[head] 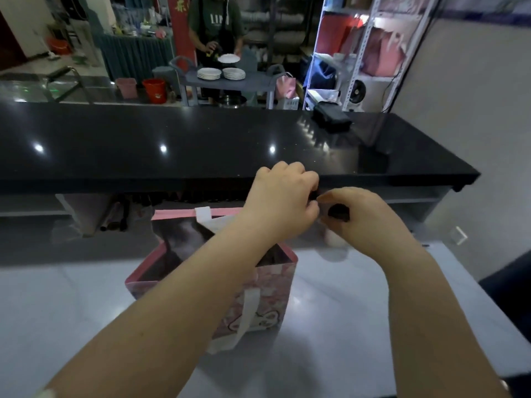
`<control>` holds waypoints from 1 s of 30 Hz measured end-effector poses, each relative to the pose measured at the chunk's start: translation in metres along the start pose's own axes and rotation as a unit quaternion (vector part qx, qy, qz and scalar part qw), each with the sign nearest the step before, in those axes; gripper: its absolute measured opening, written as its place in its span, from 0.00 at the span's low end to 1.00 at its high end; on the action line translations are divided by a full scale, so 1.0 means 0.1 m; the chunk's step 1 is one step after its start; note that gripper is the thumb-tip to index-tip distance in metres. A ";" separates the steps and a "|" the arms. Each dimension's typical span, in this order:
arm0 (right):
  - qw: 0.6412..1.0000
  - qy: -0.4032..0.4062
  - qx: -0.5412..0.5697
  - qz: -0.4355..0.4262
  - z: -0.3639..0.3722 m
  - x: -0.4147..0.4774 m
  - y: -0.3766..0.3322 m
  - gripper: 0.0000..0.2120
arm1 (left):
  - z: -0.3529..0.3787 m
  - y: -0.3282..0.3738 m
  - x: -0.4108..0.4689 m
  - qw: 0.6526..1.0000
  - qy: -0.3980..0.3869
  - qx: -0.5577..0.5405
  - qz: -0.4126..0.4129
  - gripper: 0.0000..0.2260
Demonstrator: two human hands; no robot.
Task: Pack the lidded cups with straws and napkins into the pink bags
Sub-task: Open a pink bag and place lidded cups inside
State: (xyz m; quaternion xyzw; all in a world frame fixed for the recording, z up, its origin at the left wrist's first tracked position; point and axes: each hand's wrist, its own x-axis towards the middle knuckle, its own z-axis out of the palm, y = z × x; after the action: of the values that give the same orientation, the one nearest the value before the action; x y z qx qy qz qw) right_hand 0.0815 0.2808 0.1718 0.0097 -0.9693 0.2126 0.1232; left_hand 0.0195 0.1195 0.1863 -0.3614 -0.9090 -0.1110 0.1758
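Observation:
An open pink bag with white handles stands on the pale table, under my left forearm. Just right of it and a little farther back stands a white cup with a black lid. My right hand curls over the lid from the right and covers most of it. My left hand reaches across above the bag, and its curled fingertips meet the lid's left edge. The cup's body is mostly hidden by my hands. No straw or napkin shows.
A long glossy black counter runs across behind the table, with a black box on its right part. Beyond it a person stands at a grey cart with stacked white plates. White shelving holding red and pink bags stands at the back right.

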 end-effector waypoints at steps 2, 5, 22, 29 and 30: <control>1.000 0.009 -0.021 0.011 -0.05 -0.06 0.18 0.14 | 0.13 0.24 0.16 1.000 -0.027 -0.005 -0.009 0.14; 0.999 0.025 -0.024 0.023 -0.13 -0.17 0.43 0.17 | 0.33 0.58 0.33 0.997 -0.070 -0.030 -0.026 0.14; 0.990 -0.091 0.029 0.108 0.53 -0.36 1.87 0.31 | 1.81 0.85 0.24 0.959 -0.203 -0.022 -0.197 0.18; 0.988 -0.069 0.040 0.136 1.01 0.04 1.95 0.43 | 2.10 0.75 0.07 0.952 -0.194 -0.045 -0.231 0.24; 0.987 -0.051 0.041 0.149 1.04 0.14 1.95 0.44 | 2.11 0.74 0.08 0.953 -0.190 -0.047 -0.233 0.24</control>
State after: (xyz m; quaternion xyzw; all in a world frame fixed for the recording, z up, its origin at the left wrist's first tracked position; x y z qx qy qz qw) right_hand 0.0299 0.4153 0.0039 -0.1189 -0.9555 0.2669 0.0404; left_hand 0.0152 0.2472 0.0020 -0.1621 -0.9782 -0.1207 -0.0484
